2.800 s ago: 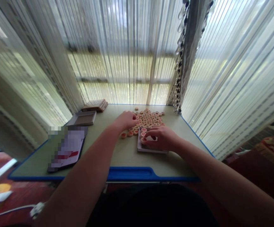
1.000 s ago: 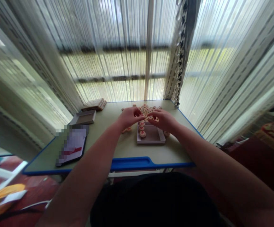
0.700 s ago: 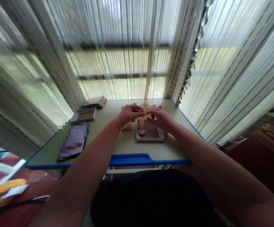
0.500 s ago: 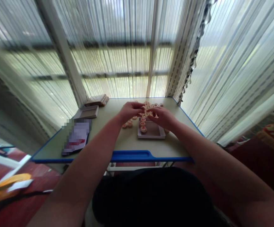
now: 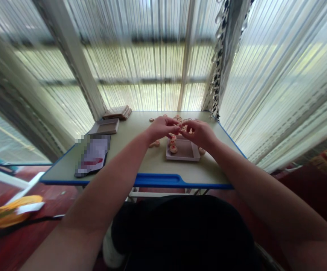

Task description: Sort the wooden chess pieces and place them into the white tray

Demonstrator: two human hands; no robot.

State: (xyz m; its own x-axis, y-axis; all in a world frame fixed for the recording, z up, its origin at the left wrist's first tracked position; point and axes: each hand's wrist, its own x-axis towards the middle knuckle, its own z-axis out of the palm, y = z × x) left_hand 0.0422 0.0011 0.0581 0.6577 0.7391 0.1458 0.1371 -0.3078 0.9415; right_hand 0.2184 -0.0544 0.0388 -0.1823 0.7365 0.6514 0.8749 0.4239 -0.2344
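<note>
My left hand (image 5: pixel 164 127) is closed in a pinch, with a small round Chinese chess piece (image 5: pixel 179 126) at its fingertips. The fingertips of my right hand (image 5: pixel 199 132) meet that same piece from the other side, also pinched. Below them lies a shallow open box (image 5: pixel 192 158) with a row of red-marked round pieces along its left wall; the nearest piece (image 5: pixel 173 149) shows fully. More loose pieces (image 5: pixel 178 118) lie behind my hands, partly hidden by them. A few pieces (image 5: pixel 157 143) rest left of the box, and one (image 5: pixel 202 151) touches or sits close by its right side.
On the table's left are a phone or tablet (image 5: pixel 94 154), partly blurred out, a second shallow tray (image 5: pixel 107 127) and a folded board or stack (image 5: pixel 118 112). A blue edge with a groove (image 5: pixel 157 179) runs along the table front. Sheer curtains (image 5: pixel 140 82) hang behind.
My hands have come closer together, and my right fingers have closed in on the piece at my left fingertips. The camera view has shifted slightly.
</note>
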